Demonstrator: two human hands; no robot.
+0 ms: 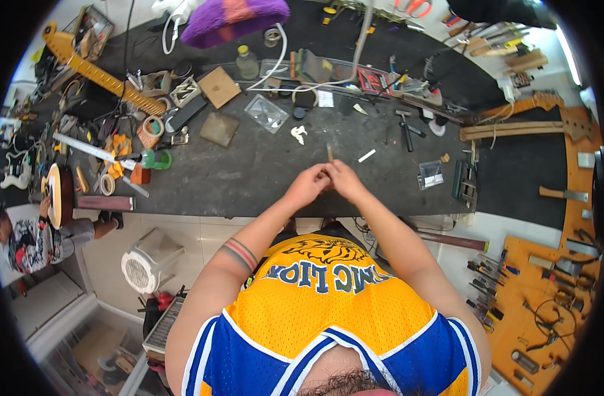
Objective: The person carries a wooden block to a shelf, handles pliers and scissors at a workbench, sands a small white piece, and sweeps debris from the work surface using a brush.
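Over the desk [216, 175], the right grip [344, 179] looks closed on 1 thin stick [329, 154] poking out ahead, while the left grip [306, 185] curls against the right, its hold hidden. The step seems to be fine 2-handed work on the stick, the next move calling for a steady pinch. Around the grips: 1 white strip [366, 156] just right, 1 white scrap [298, 135] ahead-left, 1 hammer [406, 131] farther ahead-right.
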